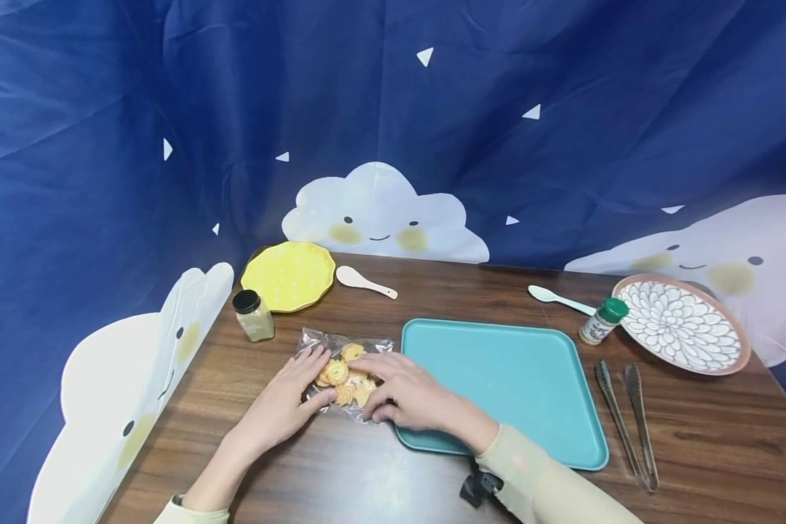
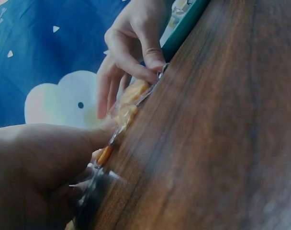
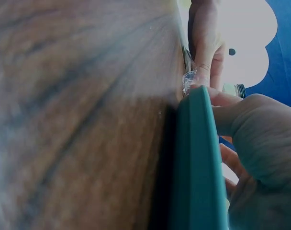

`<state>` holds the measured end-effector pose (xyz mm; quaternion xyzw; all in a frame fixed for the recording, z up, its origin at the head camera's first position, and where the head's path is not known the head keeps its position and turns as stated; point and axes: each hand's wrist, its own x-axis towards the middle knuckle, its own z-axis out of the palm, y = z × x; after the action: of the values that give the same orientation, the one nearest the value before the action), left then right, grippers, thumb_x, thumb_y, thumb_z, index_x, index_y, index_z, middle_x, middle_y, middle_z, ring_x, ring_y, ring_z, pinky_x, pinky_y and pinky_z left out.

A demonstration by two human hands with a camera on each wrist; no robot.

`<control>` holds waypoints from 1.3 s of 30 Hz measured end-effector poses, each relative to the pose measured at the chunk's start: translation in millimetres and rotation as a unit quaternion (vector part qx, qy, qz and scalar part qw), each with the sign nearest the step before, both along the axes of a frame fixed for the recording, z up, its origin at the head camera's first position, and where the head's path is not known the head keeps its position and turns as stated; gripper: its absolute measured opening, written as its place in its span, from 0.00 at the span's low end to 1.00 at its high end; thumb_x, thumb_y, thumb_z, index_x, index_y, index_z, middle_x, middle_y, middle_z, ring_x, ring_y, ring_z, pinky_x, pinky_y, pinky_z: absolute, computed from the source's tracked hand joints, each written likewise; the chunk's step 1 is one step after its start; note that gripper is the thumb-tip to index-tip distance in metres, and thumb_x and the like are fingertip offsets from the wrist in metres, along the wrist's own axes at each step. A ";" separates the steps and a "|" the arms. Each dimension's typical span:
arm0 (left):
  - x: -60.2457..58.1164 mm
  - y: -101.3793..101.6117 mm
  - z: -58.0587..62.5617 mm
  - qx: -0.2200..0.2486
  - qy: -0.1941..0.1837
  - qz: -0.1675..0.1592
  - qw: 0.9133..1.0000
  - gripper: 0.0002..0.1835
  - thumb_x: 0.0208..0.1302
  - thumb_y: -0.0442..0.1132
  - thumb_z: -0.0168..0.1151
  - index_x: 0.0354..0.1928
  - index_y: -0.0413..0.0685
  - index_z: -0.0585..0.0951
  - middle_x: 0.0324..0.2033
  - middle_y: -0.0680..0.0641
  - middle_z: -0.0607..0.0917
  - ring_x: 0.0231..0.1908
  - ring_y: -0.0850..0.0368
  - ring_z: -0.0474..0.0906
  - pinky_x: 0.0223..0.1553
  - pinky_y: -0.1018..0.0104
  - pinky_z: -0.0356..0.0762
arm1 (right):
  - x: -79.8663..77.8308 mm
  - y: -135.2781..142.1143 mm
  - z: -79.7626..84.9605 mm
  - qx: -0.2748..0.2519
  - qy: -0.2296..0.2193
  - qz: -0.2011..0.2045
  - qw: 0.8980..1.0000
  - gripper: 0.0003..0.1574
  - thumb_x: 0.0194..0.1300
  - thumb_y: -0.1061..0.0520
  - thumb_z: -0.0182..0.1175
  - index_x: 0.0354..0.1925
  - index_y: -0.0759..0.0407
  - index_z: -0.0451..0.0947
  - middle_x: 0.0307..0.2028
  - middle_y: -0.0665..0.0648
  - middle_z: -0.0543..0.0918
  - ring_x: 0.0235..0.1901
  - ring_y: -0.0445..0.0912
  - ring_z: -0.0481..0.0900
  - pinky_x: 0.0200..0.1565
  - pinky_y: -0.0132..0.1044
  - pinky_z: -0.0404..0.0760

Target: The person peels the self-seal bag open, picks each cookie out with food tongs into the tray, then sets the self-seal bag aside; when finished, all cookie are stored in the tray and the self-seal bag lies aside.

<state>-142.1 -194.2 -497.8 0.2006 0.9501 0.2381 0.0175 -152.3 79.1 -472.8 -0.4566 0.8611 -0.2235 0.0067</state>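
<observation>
A clear plastic bag of cookies (image 1: 337,373) lies flat on the table, left of the teal tray (image 1: 498,386). My left hand (image 1: 284,400) rests on the bag's left side, fingers fairly straight, thumb stretched over the lower cookies. From the right, my right hand (image 1: 406,389) reaches across the tray's near left corner. Its thumb and bent fingers pinch the bag's right edge, and the left wrist view shows crinkled film (image 2: 161,71) at those fingertips. In the right wrist view the tray's rim (image 3: 200,158) hides part of the bag.
Behind the bag are a black-capped jar (image 1: 255,320), a yellow plate (image 1: 290,276) and a white spoon (image 1: 365,282). Right of the tray stand a green-capped shaker (image 1: 602,322), a pale spoon (image 1: 560,299), a flower-patterned plate (image 1: 681,326) and metal tongs (image 1: 645,437). A blue cloth (image 1: 380,109) hangs behind.
</observation>
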 end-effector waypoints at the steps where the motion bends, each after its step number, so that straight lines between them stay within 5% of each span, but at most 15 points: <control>1: -0.2 0.2 0.1 0.000 0.000 -0.001 1.000 0.39 0.70 0.64 0.56 0.77 0.55 0.64 0.78 0.48 0.64 0.80 0.46 0.56 0.82 0.46 0.54 | 0.1 0.1 0.0 0.001 0.002 -0.001 1.000 0.05 0.58 0.48 0.72 0.35 0.37 0.90 0.75 0.52 0.70 0.77 0.54 0.64 0.79 0.59 0.59; 9: -1.0 0.3 0.1 -0.001 -0.002 -0.005 1.000 0.39 0.70 0.64 0.56 0.77 0.55 0.64 0.78 0.48 0.64 0.80 0.46 0.56 0.82 0.46 0.54 | 0.7 1.2 0.3 0.016 0.002 -0.012 1.000 0.01 0.59 0.47 0.70 0.31 0.39 0.87 0.72 0.50 0.73 0.77 0.54 0.65 0.80 0.57 0.59; 15: -3.1 -1.9 -0.3 -0.009 -0.005 -0.008 1.000 0.39 0.70 0.64 0.56 0.77 0.56 0.63 0.78 0.48 0.63 0.80 0.46 0.55 0.82 0.46 0.53 | 0.2 6.7 8.1 -0.005 0.025 -0.026 0.999 0.06 0.63 0.50 0.68 0.29 0.44 0.83 0.61 0.50 0.83 0.67 0.48 0.76 0.75 0.49 0.70; 19: -5.2 -2.0 1.0 -0.006 -0.001 -0.011 1.000 0.39 0.70 0.63 0.57 0.77 0.54 0.63 0.78 0.46 0.64 0.80 0.44 0.56 0.82 0.45 0.54 | -3.0 10.6 12.7 -0.004 0.043 -0.022 0.999 0.02 0.64 0.52 0.68 0.34 0.44 0.84 0.55 0.48 0.84 0.60 0.46 0.78 0.69 0.46 0.75; 28: -4.8 -0.8 3.9 -0.009 0.001 -0.013 1.000 0.39 0.70 0.62 0.58 0.77 0.53 0.63 0.78 0.46 0.63 0.80 0.43 0.56 0.82 0.43 0.54 | -11.8 4.1 12.1 0.037 0.074 0.005 0.997 0.13 0.61 0.48 0.71 0.45 0.32 0.88 0.47 0.43 0.80 0.50 0.40 0.74 0.56 0.37 0.77; 39: -2.2 -1.3 2.2 -0.010 0.001 -0.012 1.000 0.40 0.70 0.63 0.58 0.77 0.53 0.64 0.78 0.46 0.64 0.79 0.43 0.57 0.82 0.44 0.54 | -13.4 -10.0 9.9 0.032 0.082 0.022 0.996 0.04 0.57 0.49 0.73 0.32 0.36 0.89 0.35 0.42 0.76 0.40 0.39 0.70 0.47 0.33 0.75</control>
<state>-144.3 -195.5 -495.5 0.2117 0.9500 0.2285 0.0209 -165.8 69.1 -462.9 -0.4915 0.8555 -0.1571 -0.0444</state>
